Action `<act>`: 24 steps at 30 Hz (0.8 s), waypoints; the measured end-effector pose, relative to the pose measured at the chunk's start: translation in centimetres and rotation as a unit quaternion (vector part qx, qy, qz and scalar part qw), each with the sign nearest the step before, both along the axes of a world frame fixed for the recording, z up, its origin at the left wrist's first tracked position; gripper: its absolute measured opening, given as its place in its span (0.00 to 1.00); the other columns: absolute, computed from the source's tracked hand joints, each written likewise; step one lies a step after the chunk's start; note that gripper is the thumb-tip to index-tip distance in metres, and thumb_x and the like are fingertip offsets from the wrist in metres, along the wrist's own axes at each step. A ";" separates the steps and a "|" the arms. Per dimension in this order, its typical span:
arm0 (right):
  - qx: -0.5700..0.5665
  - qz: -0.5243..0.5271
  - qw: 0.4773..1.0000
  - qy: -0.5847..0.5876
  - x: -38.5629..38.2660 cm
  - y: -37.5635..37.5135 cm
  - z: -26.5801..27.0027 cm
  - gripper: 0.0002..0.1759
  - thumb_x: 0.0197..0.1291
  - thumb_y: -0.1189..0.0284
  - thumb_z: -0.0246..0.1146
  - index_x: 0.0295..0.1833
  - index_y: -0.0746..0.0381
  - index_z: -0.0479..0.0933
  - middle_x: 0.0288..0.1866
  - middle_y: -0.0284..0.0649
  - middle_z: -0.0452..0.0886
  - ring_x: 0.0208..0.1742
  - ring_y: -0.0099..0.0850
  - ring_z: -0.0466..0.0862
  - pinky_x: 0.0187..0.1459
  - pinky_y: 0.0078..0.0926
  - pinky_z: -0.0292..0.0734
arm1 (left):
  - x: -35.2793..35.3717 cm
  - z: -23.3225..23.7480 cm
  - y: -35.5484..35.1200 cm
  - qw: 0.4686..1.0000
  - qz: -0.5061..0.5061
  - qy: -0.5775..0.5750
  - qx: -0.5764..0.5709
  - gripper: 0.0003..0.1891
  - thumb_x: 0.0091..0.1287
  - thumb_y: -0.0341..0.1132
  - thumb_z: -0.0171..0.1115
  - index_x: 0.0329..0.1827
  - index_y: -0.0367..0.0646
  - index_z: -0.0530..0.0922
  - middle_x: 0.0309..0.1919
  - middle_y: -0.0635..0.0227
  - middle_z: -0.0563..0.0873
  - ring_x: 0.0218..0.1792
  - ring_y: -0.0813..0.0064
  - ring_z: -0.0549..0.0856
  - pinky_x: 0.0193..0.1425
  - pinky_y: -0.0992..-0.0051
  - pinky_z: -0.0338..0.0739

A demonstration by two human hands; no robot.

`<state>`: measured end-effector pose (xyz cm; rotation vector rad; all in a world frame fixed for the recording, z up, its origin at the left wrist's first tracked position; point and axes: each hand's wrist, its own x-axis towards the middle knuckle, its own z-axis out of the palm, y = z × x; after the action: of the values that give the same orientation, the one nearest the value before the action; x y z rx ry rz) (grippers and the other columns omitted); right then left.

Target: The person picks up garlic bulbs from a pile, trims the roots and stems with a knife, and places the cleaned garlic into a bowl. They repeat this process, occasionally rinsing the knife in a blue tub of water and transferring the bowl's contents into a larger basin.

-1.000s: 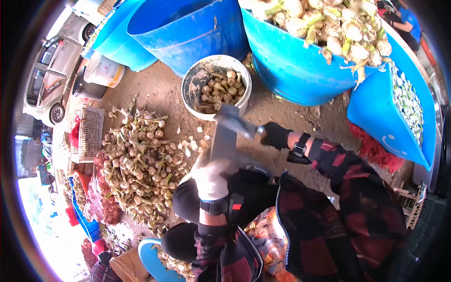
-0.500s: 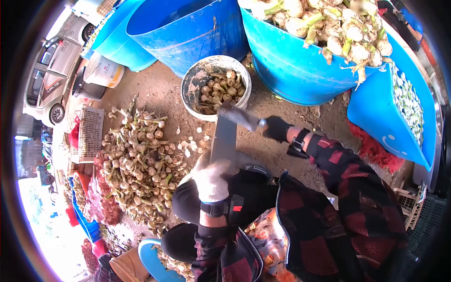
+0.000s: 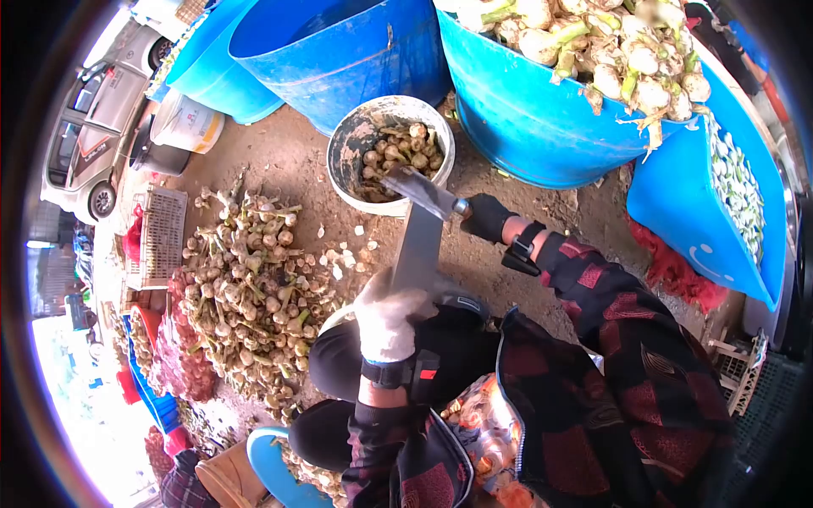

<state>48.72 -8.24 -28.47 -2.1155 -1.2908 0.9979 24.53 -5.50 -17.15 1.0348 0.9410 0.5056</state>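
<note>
the right hand (image 3: 487, 218), in a black glove, is in the middle of the frame. it is closed tight on the handle of a knife (image 3: 419, 188). the wide blade points to the left, just under the white bucket (image 3: 343, 152).

the left hand (image 3: 385, 326), in a white glove, is lower down, near the person's knee. it is wrapped around the bottom end of a flat grey bar (image 3: 417, 250). the bar stands up from that hand, and its top meets the blade. the two hands are apart, one at each end of the bar.

it looks like the blade is being rubbed along the bar, maybe to make it sharp, but i cannot be sure. another rub would need the white glove to hold the bar firm, with its fingers low and away from the edge.

the bucket sits on the dirt ground (image 3: 288, 161), and there are garlic bulbs (image 3: 398, 152) inside it. a big garlic pile (image 3: 246, 288) lies on the ground at the left. a full blue tub (image 3: 525, 118) at the upper right is heaped with more garlic. an empty blue tub (image 3: 339, 59) is at the top middle. a blue bin (image 3: 677, 195) at the right edge holds small peeled pieces. a car (image 3: 85, 127) is parked at the upper left.
</note>
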 end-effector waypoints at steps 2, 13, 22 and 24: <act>-0.038 0.016 0.996 0.079 -1.5 -1.0 0.8 0.11 0.47 0.69 0.64 0.34 0.67 0.79 0.23 0.49 0.81 0.22 0.36 0.83 0.21 0.33 0.76 | 0.1 0.5 0.2 1.000 0.008 -0.006 0.000 0.24 0.47 0.27 0.58 0.50 0.24 0.74 0.33 0.56 0.83 0.27 0.65 0.84 0.28 0.70 0.83; 0.004 0.084 0.983 0.162 -2.8 -2.6 1.9 0.08 0.48 0.71 0.63 0.32 0.65 0.79 0.21 0.48 0.81 0.21 0.36 0.83 0.23 0.36 0.77 | -0.3 0.3 0.1 0.999 0.024 -0.005 -0.022 0.25 0.48 0.28 0.59 0.50 0.23 0.74 0.33 0.54 0.83 0.28 0.63 0.84 0.29 0.69 0.83; -0.059 0.022 0.981 0.186 -1.5 -3.6 -0.2 0.08 0.48 0.72 0.64 0.31 0.66 0.76 0.17 0.37 0.76 0.13 0.28 0.77 0.14 0.29 0.71 | -0.2 0.4 0.4 0.999 0.032 -0.012 -0.004 0.21 0.49 0.27 0.58 0.47 0.24 0.75 0.33 0.55 0.84 0.27 0.66 0.84 0.30 0.70 0.83; -0.065 -0.052 0.987 0.136 0.6 -2.8 -0.7 0.10 0.47 0.71 0.64 0.31 0.68 0.76 0.17 0.38 0.76 0.13 0.27 0.77 0.13 0.28 0.70 | 0.0 0.6 0.3 0.999 0.035 -0.006 0.003 0.21 0.49 0.27 0.58 0.47 0.24 0.75 0.33 0.55 0.84 0.27 0.66 0.84 0.29 0.70 0.83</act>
<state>49.28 -11.07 -29.19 -2.0295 -0.9968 1.3031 24.56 -5.24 -16.59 1.0059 0.9678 0.5720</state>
